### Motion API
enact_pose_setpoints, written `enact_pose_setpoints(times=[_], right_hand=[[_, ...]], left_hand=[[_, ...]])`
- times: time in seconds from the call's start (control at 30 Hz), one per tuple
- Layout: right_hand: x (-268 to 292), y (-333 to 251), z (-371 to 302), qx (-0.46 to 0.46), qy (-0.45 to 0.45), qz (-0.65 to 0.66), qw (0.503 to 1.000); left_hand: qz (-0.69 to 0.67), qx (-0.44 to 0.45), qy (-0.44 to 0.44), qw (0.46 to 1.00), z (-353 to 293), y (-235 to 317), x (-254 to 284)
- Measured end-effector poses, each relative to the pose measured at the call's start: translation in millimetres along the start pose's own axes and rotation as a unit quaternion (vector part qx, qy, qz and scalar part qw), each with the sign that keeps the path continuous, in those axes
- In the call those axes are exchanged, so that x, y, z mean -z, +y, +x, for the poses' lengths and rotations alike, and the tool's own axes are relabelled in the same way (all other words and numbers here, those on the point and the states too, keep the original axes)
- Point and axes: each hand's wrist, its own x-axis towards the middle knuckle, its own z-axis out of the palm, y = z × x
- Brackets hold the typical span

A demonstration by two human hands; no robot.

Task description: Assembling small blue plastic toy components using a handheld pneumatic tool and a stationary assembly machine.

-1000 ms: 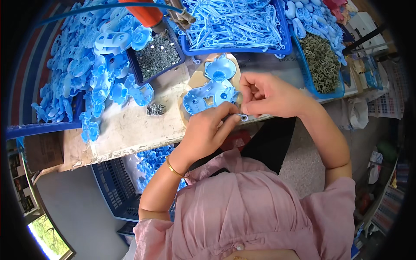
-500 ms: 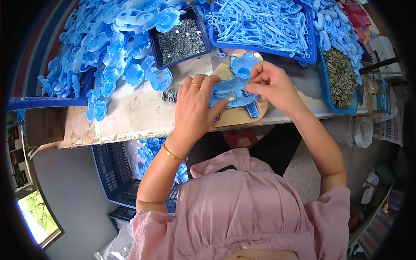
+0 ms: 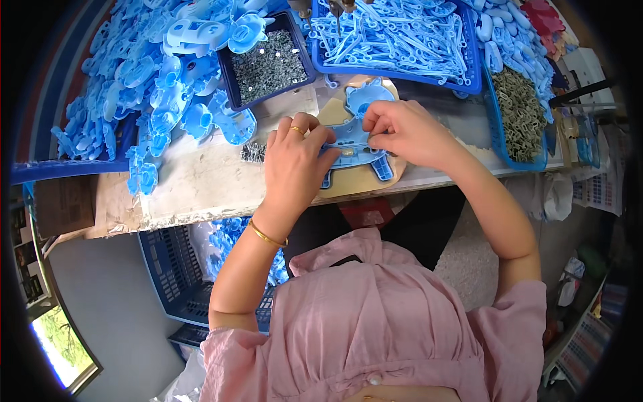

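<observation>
An animal-shaped blue plastic shell (image 3: 368, 96) lies hollow side up on a tan pad (image 3: 398, 171) at the bench's front edge. Its round end points away from me and two stubby legs point toward me. Near its middle sits a small metallic piece (image 3: 347, 153). My left hand (image 3: 295, 157), with a ring on one finger, has its fingers bent and closed on the shell's left side. Over the right side, my right hand (image 3: 405, 134) is closed, thumb and fingertips pinched together at the shell. Anything between those fingertips is too small or hidden to make out.
A dark tray of small metal parts (image 3: 268, 67) stands behind my left hand, beside piled blue shells (image 3: 177, 87). A blue basket of long blue parts (image 3: 395, 47) is at the back. On the right is a bin of metal clips (image 3: 516, 114). Metal tool tips (image 3: 338, 13) hang overhead.
The view has shifted slightly, bringing metal tool tips into the top edge. My right fingertips have come down closer to the shell's middle. My left fingers are more bent against its left side.
</observation>
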Motion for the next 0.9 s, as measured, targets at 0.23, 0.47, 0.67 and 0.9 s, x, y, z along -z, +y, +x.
enact_pose_setpoints(times=[0.23,0.47,0.67,0.9], right_hand=[[0.4,1.7,3.7,0.120,0.103,-0.261,0.952],[-18.3,-14.3,8.7,0.213,0.152,-0.249,0.932],[-38.1,-124.2,70.0,0.447,0.476,-0.114,0.749],[-8.2,-131.4,179.0,0.473,0.624,-0.150,0.603]], left_hand=[[0.045,-0.018,0.009,0.999,1.6,1.1,-0.6],[0.072,-0.010,-0.014,0.997,4.2,0.3,-4.8],[-0.006,0.021,0.073,0.997,7.9,-10.6,-0.8],[0.220,0.086,0.045,0.971,65.4,-85.4,32.6]])
